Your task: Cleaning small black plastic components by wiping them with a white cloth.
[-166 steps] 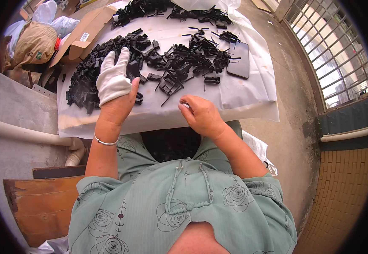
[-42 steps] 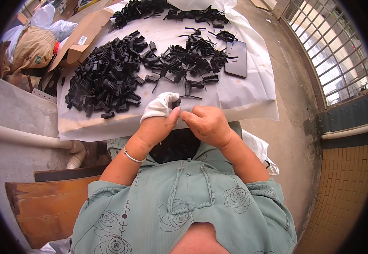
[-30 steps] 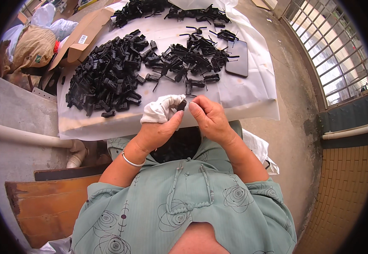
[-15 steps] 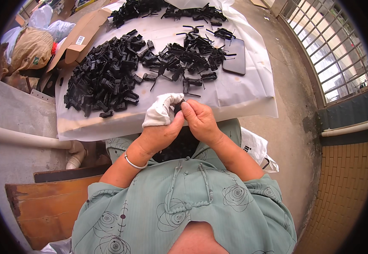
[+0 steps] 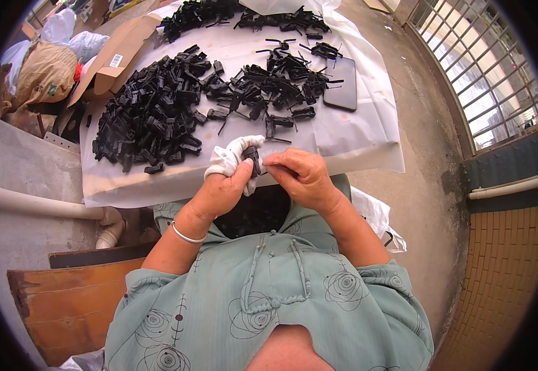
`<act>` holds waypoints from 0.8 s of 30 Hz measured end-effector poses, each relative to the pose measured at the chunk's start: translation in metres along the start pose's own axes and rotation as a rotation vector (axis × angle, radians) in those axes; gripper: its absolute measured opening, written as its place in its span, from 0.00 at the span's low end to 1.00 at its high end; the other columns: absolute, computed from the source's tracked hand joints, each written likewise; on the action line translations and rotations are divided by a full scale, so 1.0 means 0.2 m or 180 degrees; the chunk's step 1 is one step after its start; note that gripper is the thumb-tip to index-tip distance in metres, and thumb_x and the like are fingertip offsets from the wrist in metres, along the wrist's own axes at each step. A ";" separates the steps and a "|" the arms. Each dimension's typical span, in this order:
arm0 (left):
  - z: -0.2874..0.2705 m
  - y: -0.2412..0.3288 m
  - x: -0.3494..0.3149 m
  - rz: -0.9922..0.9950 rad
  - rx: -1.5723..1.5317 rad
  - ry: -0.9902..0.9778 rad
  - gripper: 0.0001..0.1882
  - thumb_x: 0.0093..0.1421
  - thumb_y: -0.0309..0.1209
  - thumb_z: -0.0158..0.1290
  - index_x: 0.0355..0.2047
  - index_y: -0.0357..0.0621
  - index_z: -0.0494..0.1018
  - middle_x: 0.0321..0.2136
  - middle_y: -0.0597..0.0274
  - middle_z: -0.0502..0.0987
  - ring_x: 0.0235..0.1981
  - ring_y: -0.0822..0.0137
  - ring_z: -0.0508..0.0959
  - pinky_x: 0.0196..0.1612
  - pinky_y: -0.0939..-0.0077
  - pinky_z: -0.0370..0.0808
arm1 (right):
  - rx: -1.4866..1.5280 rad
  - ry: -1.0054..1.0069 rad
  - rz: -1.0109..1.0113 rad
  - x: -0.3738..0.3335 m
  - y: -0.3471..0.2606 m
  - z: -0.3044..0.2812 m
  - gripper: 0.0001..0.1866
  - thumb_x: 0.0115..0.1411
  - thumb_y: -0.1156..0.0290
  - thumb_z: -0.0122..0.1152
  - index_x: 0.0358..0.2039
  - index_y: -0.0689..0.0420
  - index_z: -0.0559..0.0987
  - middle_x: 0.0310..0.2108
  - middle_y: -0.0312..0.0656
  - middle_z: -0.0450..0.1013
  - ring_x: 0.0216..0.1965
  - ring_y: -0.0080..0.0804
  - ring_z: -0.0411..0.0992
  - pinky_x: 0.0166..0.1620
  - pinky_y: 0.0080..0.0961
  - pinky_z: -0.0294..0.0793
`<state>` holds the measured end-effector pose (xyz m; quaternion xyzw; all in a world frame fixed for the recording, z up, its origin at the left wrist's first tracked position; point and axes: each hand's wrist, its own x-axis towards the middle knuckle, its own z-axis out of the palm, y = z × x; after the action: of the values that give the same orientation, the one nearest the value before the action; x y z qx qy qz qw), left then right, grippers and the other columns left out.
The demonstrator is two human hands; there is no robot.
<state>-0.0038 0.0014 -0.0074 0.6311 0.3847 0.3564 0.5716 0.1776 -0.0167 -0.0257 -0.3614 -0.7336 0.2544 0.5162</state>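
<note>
A small black plastic part (image 5: 252, 158) sits pinched between both hands, just above the near edge of the white sheet (image 5: 368, 133). The left hand (image 5: 222, 185), its fingers wrapped in a white cloth glove (image 5: 229, 157), clamps the part from the left, while the bare right hand (image 5: 300, 176) closes thumb and fingertips on its other end. A few seconds ago the left hand lay flat out on the heap of black parts (image 5: 148, 117) and the right hand was alone at the sheet's edge; now both have drawn back together toward the chest (so one piece has been picked out and is being worked). Beyond lie a looser scatter of clips (image 5: 281, 83), a dark flat slab (image 5: 342, 93), and a cardboard box (image 5: 117, 52).
</note>
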 end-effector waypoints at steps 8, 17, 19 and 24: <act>0.05 0.07 -0.06 -0.0432 -0.0975 -0.0786 0.24 0.54 0.22 0.39 0.53 0.37 0.59 0.29 0.66 0.68 0.21 0.78 0.64 0.23 0.83 0.63 | 0.0129 0.0101 0.0197 -0.01 -0.04 0.06 0.13 0.49 0.77 0.64 0.34 0.57 0.71 0.18 0.31 0.63 0.18 0.18 0.57 0.21 0.16 0.60; 0.04 0.05 -0.05 -0.0555 -0.1298 -0.0603 0.16 0.58 0.23 0.40 0.47 0.40 0.60 0.22 0.70 0.64 0.16 0.81 0.60 0.18 0.86 0.59 | 0.0222 -0.0021 0.0608 -0.02 -0.05 0.01 0.07 0.60 0.71 0.53 0.30 0.61 0.70 0.21 0.36 0.66 0.20 0.24 0.60 0.25 0.21 0.63; 0.03 0.04 -0.05 -0.0540 -0.1266 -0.0613 0.15 0.58 0.22 0.40 0.46 0.41 0.60 0.24 0.70 0.64 0.18 0.82 0.62 0.19 0.86 0.60 | 0.0153 -0.0203 0.0674 -0.01 -0.07 0.01 0.08 0.60 0.71 0.52 0.28 0.62 0.70 0.20 0.38 0.65 0.20 0.27 0.60 0.26 0.22 0.64; 0.05 0.03 -0.03 -0.0082 0.0045 -0.0312 0.13 0.56 0.21 0.40 0.43 0.41 0.63 0.25 0.70 0.65 0.18 0.83 0.59 0.20 0.87 0.60 | 0.0209 -0.0410 0.0869 0.00 -0.07 0.02 0.09 0.61 0.71 0.51 0.26 0.62 0.70 0.19 0.41 0.64 0.20 0.29 0.60 0.26 0.24 0.64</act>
<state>0.0029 -0.0093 -0.0029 0.6468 0.3669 0.3149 0.5898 0.1704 -0.0254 -0.0177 -0.4236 -0.7005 0.3687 0.4403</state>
